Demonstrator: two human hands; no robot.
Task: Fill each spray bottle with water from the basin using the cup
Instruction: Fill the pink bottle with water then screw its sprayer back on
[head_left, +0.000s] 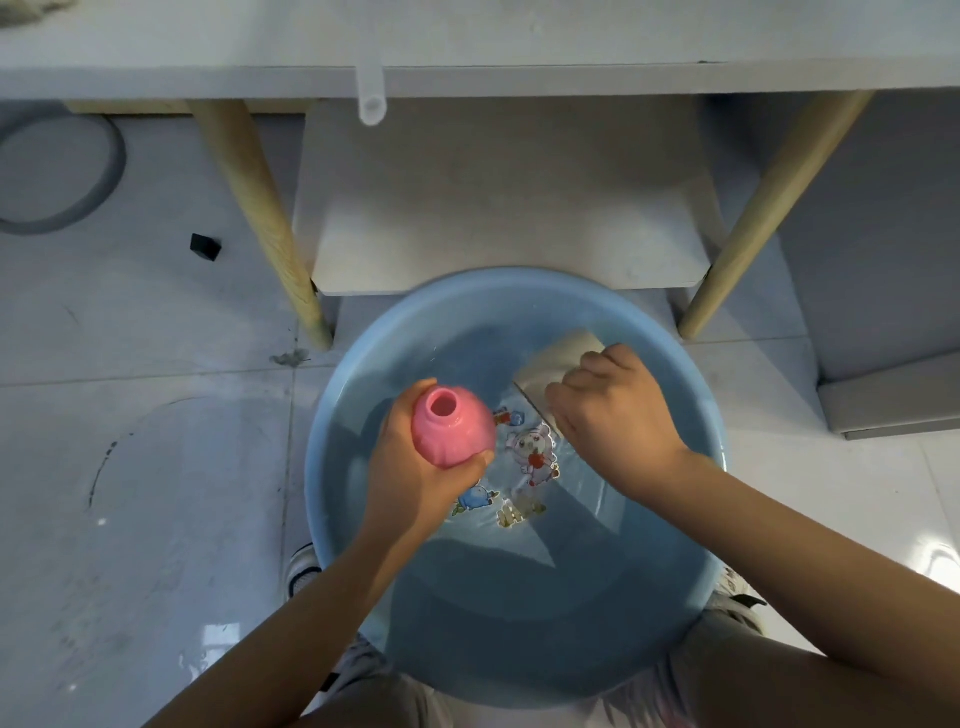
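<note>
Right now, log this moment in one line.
left hand: holds pink bottle, cap off | right hand: dips cup in basin | pour: pending

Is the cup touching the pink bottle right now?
Apart. The head view shows open water between the cup in the right hand and the pink bottle in the left hand.

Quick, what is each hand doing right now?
Left hand: grips the pink bottle, its mouth open and facing up, over the blue basin.
Right hand: curled round the pale cup, tipped in the water.
</note>
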